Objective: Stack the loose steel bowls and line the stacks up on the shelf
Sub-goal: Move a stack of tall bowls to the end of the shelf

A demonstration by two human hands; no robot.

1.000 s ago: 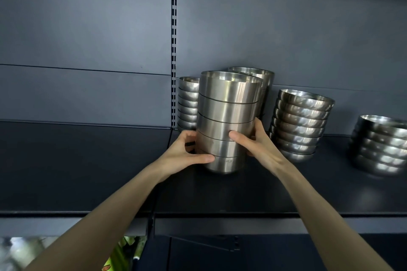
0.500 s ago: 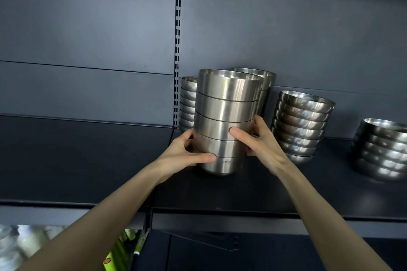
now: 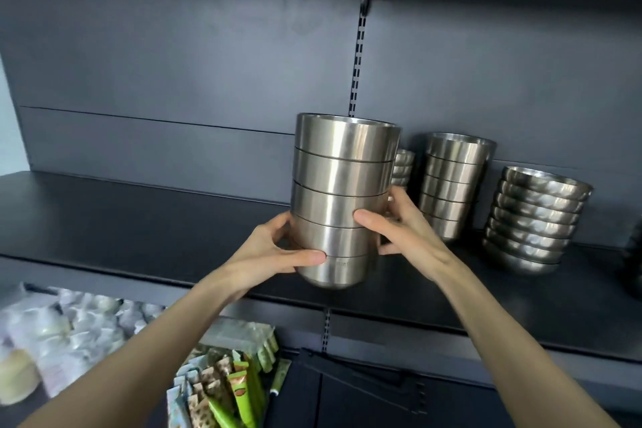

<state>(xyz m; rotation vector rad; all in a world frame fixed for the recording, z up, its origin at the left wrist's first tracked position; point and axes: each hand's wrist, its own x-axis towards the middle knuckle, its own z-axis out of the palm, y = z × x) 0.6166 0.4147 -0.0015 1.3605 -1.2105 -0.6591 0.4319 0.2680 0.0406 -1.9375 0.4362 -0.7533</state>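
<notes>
Lifted clear of the board now, the stack of five nested bowls [image 3: 342, 200] is sitting higher and further left than it was a second ago, when its base was resting on the shelf [image 3: 139, 219] right in front of the other stacks; I am seeing it drift away from them toward the bare left stretch, and the view is swinging with it so that the lower shelf with its packets [image 3: 225, 379] is coming into sight. I am holding it from both sides: my left hand [image 3: 269, 254] is wrapping the lowest bowls with the thumb laid across the front near the bottom band, and my right hand [image 3: 403, 236] is pressing the opposite side, thumb on the front of the second bowl up, fingers curling behind where I cannot see them. The stack is staying upright and the bowls are looking seated in one another. Behind it to the right, a matching tall stack [image 3: 451, 184] is standing on the shelf, a shorter stack [image 3: 403, 167] is peeking out partly hidden between the two, and a pile of rounder bowls [image 3: 536, 219] is sitting further right, apart from the rest. My reading is that I am relocating this stack to open a place in the row, probably to the left, so the lining-up is underway but not finished.
</notes>
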